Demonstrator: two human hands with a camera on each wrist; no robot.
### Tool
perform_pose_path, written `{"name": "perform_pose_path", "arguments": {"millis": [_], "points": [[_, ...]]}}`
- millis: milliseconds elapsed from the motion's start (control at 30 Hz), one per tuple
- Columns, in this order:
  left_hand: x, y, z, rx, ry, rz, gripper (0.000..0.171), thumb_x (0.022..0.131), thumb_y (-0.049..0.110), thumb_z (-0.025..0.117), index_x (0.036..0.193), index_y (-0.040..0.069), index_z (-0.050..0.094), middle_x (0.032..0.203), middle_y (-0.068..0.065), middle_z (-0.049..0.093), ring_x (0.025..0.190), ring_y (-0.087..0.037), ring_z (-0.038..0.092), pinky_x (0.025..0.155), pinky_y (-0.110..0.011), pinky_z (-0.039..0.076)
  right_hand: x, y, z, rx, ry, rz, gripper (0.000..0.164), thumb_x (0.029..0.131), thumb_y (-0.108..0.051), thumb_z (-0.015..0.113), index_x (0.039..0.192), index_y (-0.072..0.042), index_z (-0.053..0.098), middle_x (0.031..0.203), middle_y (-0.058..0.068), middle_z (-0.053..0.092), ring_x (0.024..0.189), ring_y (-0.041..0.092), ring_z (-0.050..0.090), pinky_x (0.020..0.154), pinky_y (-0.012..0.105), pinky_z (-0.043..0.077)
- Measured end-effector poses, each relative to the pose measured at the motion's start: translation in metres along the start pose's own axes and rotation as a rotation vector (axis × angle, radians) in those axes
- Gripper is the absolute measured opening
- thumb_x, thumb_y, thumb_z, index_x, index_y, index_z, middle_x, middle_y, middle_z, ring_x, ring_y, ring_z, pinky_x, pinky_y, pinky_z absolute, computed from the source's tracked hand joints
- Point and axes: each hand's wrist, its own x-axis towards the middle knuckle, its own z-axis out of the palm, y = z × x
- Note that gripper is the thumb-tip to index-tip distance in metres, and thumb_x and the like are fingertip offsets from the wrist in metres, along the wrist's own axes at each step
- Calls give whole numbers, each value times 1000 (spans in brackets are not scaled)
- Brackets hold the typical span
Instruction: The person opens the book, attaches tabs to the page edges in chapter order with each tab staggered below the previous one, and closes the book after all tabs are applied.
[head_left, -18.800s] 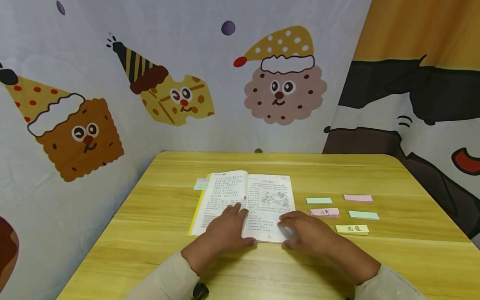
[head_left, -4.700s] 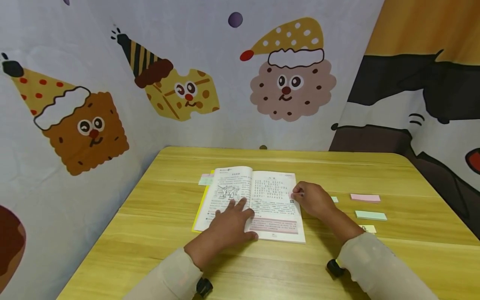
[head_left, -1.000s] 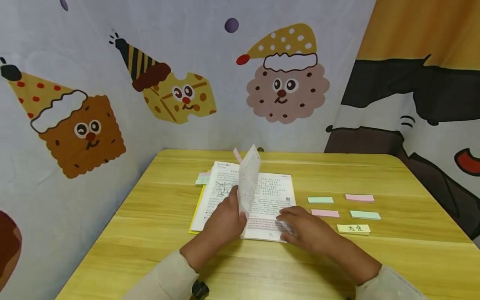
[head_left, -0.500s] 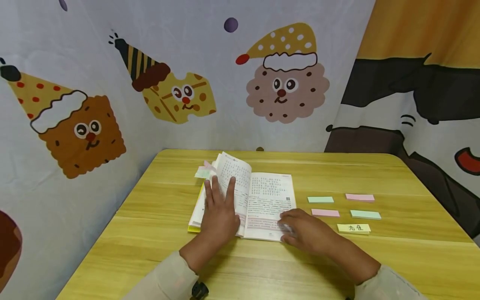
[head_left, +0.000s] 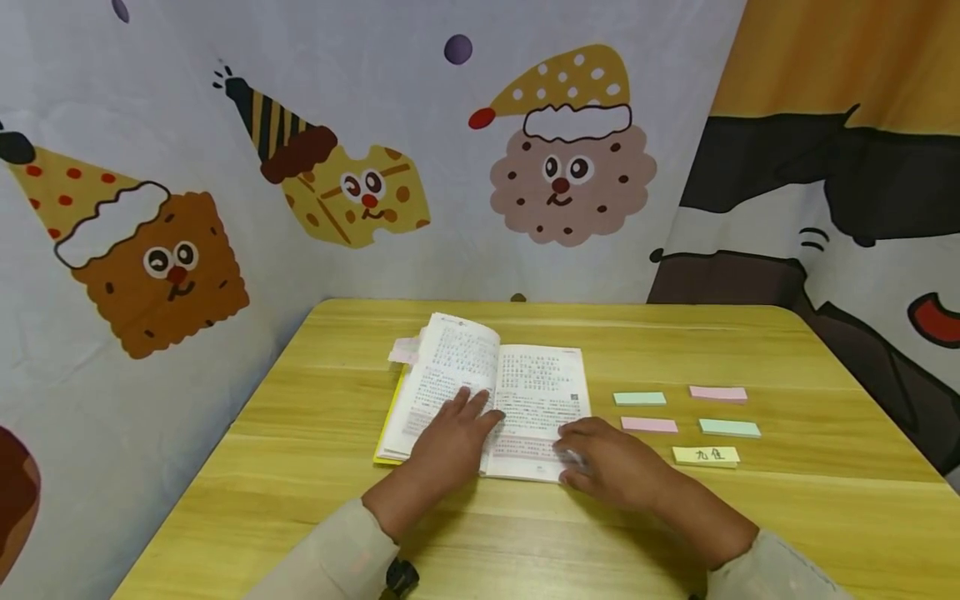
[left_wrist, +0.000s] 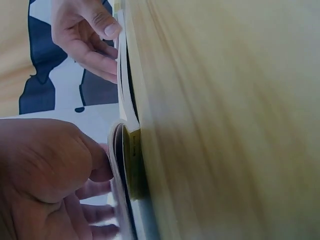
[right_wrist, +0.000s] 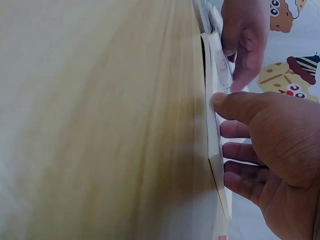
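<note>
An open book (head_left: 536,375) with a yellow cover lies on the table, printed text on both pages. My left hand (head_left: 450,442) rests on the left page by the fold, fingers spread; in the left wrist view its fingers (left_wrist: 100,212) lie over the curved pages. The right hand (head_left: 618,458) touches the lower right part of the right page. Its thumb (right_wrist: 225,100) sits at the page edge in the right wrist view, the other fingers lightly bent over the paper. Pale pink sticky tabs (head_left: 405,350) stick out past the book's left edge.
Right of the book lie sticky note pads: a green pad (head_left: 639,398), a pink pad (head_left: 717,392), a second pink pad (head_left: 648,425), a second green pad (head_left: 729,427) and a yellow pad (head_left: 705,455) with handwriting. A printed cloth (head_left: 457,275) hangs behind the wooden table (head_left: 300,517).
My left hand has turned a leaf with a pink tab leftward and moved back towards the fold. The handwritten top note seen earlier on the nearer pink pad is gone from it.
</note>
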Motion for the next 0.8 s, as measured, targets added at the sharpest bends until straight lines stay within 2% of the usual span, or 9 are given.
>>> {"name": "perform_pose_path", "arguments": {"millis": [100,233,533,700,800], "points": [[0,1,-1,-25,-33,-28,40,98,-2,57,134,14,64,150,-17,51,137,-40,48,109,-47,43,0,0,0,2,-5,7,38,90,-30,80,120,-8,74,132,12,64,125,32,58,100,46,50],[-1,2,-2,-73,-62,-75,40,96,-2,58,132,14,65,150,-18,51,134,-40,52,106,-46,47,0,-1,0,12,3,5,38,89,-29,80,119,-7,74,131,12,65,125,33,58,100,48,50],[1,2,-2,-143,-84,-136,36,97,7,56,131,14,64,150,-16,52,137,-37,49,107,-48,45,-1,0,-3,41,-10,9,44,87,-31,83,122,-6,73,133,13,64,126,34,57,101,49,49],[2,1,0,-172,-81,-144,33,98,12,56,130,14,65,149,-16,52,137,-37,50,107,-49,45,-1,0,-5,51,-28,-1,48,85,-33,84,123,-7,72,134,13,63,126,35,57,102,49,48],[3,1,1,-180,-90,-142,33,100,21,58,132,13,64,149,-16,51,138,-37,48,108,-49,43,-1,0,-7,54,-27,-17,48,85,-32,84,123,-6,72,133,14,63,125,36,57,102,50,48]]}}
